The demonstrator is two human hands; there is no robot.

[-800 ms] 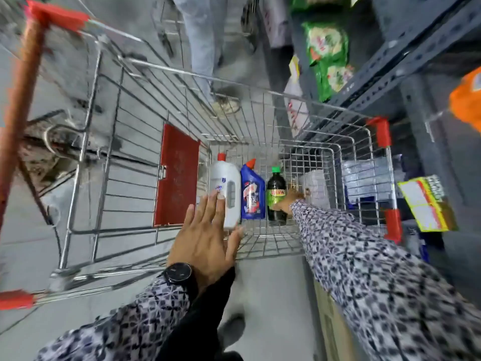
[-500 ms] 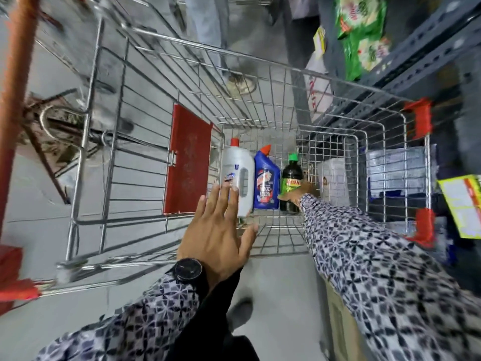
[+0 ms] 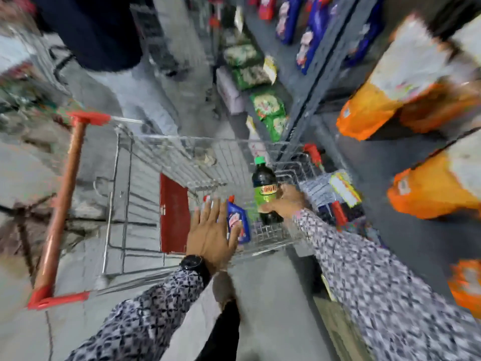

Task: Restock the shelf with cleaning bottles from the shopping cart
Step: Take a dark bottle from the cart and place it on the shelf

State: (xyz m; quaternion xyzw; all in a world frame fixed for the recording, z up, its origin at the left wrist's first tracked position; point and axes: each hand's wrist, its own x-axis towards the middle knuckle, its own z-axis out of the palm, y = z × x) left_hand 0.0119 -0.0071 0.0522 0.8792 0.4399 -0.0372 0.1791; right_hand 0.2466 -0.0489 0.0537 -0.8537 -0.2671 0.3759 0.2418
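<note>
My right hand grips a dark bottle with a green cap and green label, held up inside the wire shopping cart. My left hand, fingers spread and holding nothing, hovers over the near end of the cart. It partly covers a blue cleaning bottle with a red cap and almost all of a white bottle, both standing in the cart. The frame is blurred by motion.
A grey metal shelf runs along the right, stocked with green packs, blue packs and orange bags. The cart's red handle is at left. Another person stands beyond the cart at top left.
The dark green-capped bottle has risen from the cart floor in my right hand. The camera has tipped up toward the aisle and shelf. My left hand stays spread over the cart.
</note>
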